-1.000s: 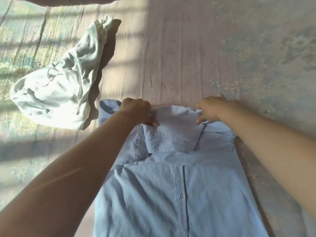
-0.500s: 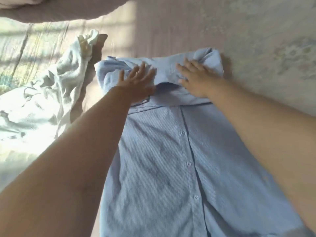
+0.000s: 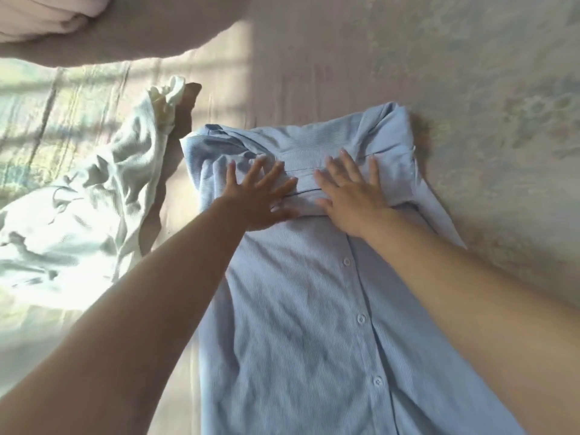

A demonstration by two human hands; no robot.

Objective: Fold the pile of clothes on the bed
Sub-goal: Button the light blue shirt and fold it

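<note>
Two hands lie flat on a light blue button-up shirt (image 3: 301, 309) spread front-up on the bed (image 3: 470, 89). The left hand (image 3: 260, 199) has its fingers spread and straight, palm down on the folded upper part of the shirt, its fingertips reaching onto the bunched cloth at the shirt's far left corner. The right hand (image 3: 351, 196) is likewise released and flat, fingers fanned, pressing the same folded band just beside the left hand; the two thumbs are near each other but apart. Neither hand grasps anything.

Beyond the fingertips the shirt's top edge is turned over into a thick fold, with a rolled bulge of cloth past the right hand's outer fingers. Below the wrists the button placket (image 3: 364, 318) runs toward the person, passing under the right forearm, with several white buttons showing.

Out past the left forearm lies a crumpled white garment (image 3: 78, 221), partly in bright sunlight, close to the shirt's left edge; whether they touch cannot be told. Far beyond the left hand sits a pale pillow (image 3: 103, 29).
</note>
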